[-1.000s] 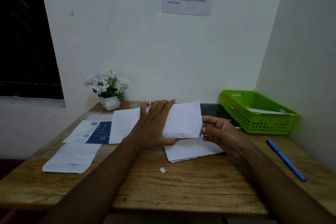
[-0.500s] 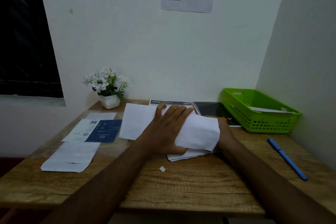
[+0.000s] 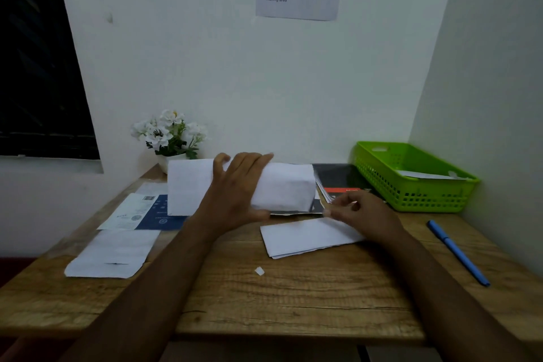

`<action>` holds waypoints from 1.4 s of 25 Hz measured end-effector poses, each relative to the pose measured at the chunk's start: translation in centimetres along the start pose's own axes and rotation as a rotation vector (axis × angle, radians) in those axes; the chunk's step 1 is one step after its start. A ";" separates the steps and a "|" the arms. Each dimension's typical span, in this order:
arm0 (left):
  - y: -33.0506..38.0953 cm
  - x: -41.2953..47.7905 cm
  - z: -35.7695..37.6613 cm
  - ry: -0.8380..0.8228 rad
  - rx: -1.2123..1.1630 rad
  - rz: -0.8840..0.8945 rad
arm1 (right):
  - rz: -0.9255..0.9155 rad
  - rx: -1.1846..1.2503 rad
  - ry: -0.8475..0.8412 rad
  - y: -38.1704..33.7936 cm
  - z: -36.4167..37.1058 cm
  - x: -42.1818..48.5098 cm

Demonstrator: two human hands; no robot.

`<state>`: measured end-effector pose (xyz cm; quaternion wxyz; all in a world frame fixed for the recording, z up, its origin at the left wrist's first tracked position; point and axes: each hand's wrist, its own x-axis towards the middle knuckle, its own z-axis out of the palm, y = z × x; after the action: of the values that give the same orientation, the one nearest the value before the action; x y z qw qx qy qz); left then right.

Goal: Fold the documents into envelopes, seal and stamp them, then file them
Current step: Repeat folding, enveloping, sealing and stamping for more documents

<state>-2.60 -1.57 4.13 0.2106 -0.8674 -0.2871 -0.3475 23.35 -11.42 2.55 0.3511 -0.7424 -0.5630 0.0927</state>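
Your left hand [image 3: 235, 194] lifted folded sheet [image 3: 282, 185] off envelope stack [image 3: 299, 237], fingers wrapped round it; right hand [image 3: 364, 215] now at stack corner, fingers curled, grip unclear. Insertion likely next.

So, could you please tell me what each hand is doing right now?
Left hand: grips the folded paper.
Right hand: fingers curled over the envelopes; whether it holds anything cannot be told.
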 end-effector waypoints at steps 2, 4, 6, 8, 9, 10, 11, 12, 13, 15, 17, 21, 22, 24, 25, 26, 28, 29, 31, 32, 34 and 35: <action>-1.0 -0.2 -0.2 0.013 0.006 -0.052 | 0.032 -0.238 -0.161 0.1 -0.2 -0.6; -1.8 -0.4 -0.4 0.029 0.017 -0.091 | 0.037 -0.268 -0.201 0.3 -0.3 -0.6; -2.3 -0.6 -0.5 0.031 0.020 -0.114 | 0.021 -0.306 -0.207 0.3 -0.5 -0.5; -2.6 -0.7 -0.4 0.022 0.022 -0.128 | 0.010 -0.308 -0.221 0.4 -0.6 -0.4; -2.8 -0.8 -0.3 0.018 0.024 -0.137 | 0.008 -0.271 -0.230 0.5 -0.7 -0.4; -2.9 -0.9 -0.3 0.017 0.027 -0.148 | 0.004 -0.204 -0.228 0.6 -0.7 -0.3; -3.2 -1.0 -0.3 0.019 0.031 -0.163 | -0.004 -0.115 -0.209 0.8 -0.8 -0.2; -3.6 -1.1 -0.3 0.025 0.033 -0.181 | -0.011 0.004 -0.181 0.9 -0.9 -0.1; -3.9 -1.2 -0.4 0.035 0.035 -0.202 | -0.013 0.150 -0.139 1.0 -1.0 -0.1; -4.4 -1.4 -0.7 0.067 0.046 -0.241 | -0.006 0.438 -0.030 0.9 -1.2 -0.2; -4.6 -1.4 -0.8 0.104 0.047 -0.269 | -0.009 0.550 0.078 1.0 -1.5 0.0; -4.7 -1.5 -0.9 0.131 0.059 -0.308 | 0.043 0.755 0.227 0.9 -1.7 0.5; -4.7 -1.5 -0.8 0.134 0.056 -0.308 | 0.063 0.839 0.247 0.8 -1.8 0.6; -4.6 -1.5 -0.7 0.118 0.035 -0.291 | 0.077 0.936 0.243 0.4 -1.8 0.5; -4.4 -1.4 -0.6 0.100 0.027 -0.275 | 0.076 0.947 0.221 0.3 -1.7 0.4; -4.3 -1.3 -0.5 0.083 0.021 -0.259 | 0.071 0.941 0.197 0.2 -1.6 0.3; -4.1 -1.3 -0.4 0.063 0.012 -0.234 | 0.060 0.911 0.152 -0.1 -1.4 -0.1; -4.1 -1.3 -0.3 0.057 0.012 -0.227 | 0.055 0.894 0.129 -0.3 -1.3 -0.2; -4.1 -1.3 -0.3 0.039 0.025 -0.217 | 0.053 0.863 0.091 -0.3 -1.5 -0.4; -4.1 -1.3 -0.3 0.031 0.032 -0.213 | 0.056 0.855 0.080 -0.3 -1.7 -0.5; -4.2 -1.3 -0.3 0.018 0.035 -0.213 | 0.055 0.836 0.063 0.0 -2.0 -0.5; -4.2 -1.3 -0.3 0.012 0.035 -0.219 | 0.054 0.816 0.053 0.1 -2.1 -0.5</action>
<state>-6.21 0.99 4.09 0.1884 -0.8248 -0.3850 -0.3686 24.38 -12.71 3.90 0.6288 -0.5587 -0.4511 0.2983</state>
